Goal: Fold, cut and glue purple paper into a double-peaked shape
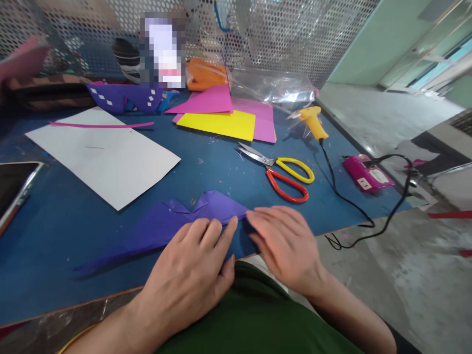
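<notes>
The blue table (pixel 66 221) carries everything here. On its left part lies a white sheet (pixel 105 155), with a thin pink strip (pixel 99 125) along its far edge. Behind it, near the mesh wall (pixel 295 34), are pink paper (pixel 221 101) and a yellow sheet (pixel 219 124), lying one over the other.

The purple paper (pixel 173 223) lies at the near edge of the table, directly in front of the person. It is folded, and its long axis runs from the lower left to the upper right; a thin pointed end goes to the left, the wider folded end points to the right.

The left hand (pixel 191 273) lies flat on this paper, palm down, fingers stretched and close together, pressing and not gripping. The right hand (pixel 285 246) is also flat, palm down, its fingertips touching the right end of the paper; it grasps nothing.

Beyond the hands are scissors (pixel 280 172) with one yellow and one red handle, blades to the left. A yellow glue gun (pixel 313 122) lies further right, its black cable running to a pink power strip (pixel 367 174). A phone (pixel 14 187) is at the left edge. I can read no writing.
</notes>
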`<control>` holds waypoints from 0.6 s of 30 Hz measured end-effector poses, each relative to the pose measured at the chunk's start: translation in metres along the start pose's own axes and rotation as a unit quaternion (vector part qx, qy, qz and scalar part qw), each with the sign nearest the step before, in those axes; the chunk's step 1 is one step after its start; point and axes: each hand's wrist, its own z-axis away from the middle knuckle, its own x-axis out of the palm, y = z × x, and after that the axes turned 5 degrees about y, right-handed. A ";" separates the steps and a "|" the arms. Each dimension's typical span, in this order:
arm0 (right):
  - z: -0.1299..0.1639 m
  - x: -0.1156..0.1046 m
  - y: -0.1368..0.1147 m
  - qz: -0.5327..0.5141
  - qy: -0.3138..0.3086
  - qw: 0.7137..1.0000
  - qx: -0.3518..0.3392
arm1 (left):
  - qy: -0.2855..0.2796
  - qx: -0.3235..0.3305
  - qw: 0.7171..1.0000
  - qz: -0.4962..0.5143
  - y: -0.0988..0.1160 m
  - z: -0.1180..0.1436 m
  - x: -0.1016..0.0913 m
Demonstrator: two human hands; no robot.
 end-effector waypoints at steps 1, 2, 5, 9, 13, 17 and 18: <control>0.002 0.003 -0.004 -0.005 -0.014 1.000 -0.026 | 0.000 0.002 1.000 -0.004 0.000 0.000 0.000; 0.004 0.006 -0.008 -0.002 -0.023 0.999 -0.038 | -0.001 0.003 1.000 -0.007 0.000 0.000 0.000; 0.009 0.012 -0.015 0.015 -0.033 0.999 -0.020 | -0.005 0.005 1.000 -0.005 0.001 -0.001 0.001; 0.008 0.015 -0.018 0.039 -0.036 0.999 -0.009 | -0.012 -0.009 1.000 0.014 -0.001 0.001 0.001; 0.008 0.018 -0.021 0.058 -0.056 0.997 -0.016 | 0.025 -0.076 0.996 0.043 -0.012 0.011 -0.004; 0.010 0.018 -0.023 0.070 -0.086 0.994 -0.006 | 0.041 -0.178 0.980 0.077 -0.024 0.018 -0.012; 0.011 0.017 -0.023 0.073 -0.091 0.993 -0.005 | 0.034 -0.197 0.976 0.088 -0.025 0.018 -0.013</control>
